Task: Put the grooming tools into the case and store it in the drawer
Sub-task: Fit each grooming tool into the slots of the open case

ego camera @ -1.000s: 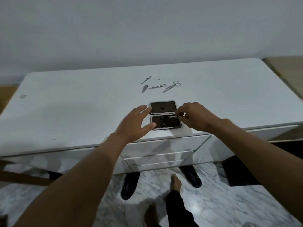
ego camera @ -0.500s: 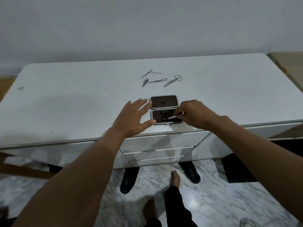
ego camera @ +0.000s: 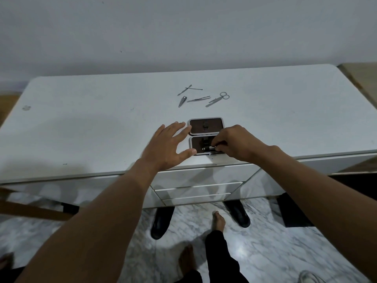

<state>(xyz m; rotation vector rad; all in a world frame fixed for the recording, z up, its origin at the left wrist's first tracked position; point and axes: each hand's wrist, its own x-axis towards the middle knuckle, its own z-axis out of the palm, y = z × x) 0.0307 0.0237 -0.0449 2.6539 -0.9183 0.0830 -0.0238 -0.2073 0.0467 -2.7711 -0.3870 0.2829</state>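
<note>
Lying open at the desk's (ego camera: pixel 81 127) near edge is one case (ego camera: pixel 206 137), two dark halves up. Beyond it rest five loose tools — two crossed picks (ego camera: pixel 188 89), a clipper (ego camera: pixel 182 101), tweezers (ego camera: pixel 199 99), scissors (ego camera: pixel 218 98). The left hand (ego camera: pixel 167 146) is spread flat beside the case; the right hand (ego camera: pixel 234 145) pinches a small metal tool (ego camera: pixel 208 148), now lower in the near half than half a second ago.

White table (ego camera: pixel 81 127) against grey wall (ego camera: pixel 183 31), marble floor (ego camera: pixel 265 242), two black shoes (ego camera: pixel 161 222) under it, wooden surface (ego camera: pixel 361 72) at right
</note>
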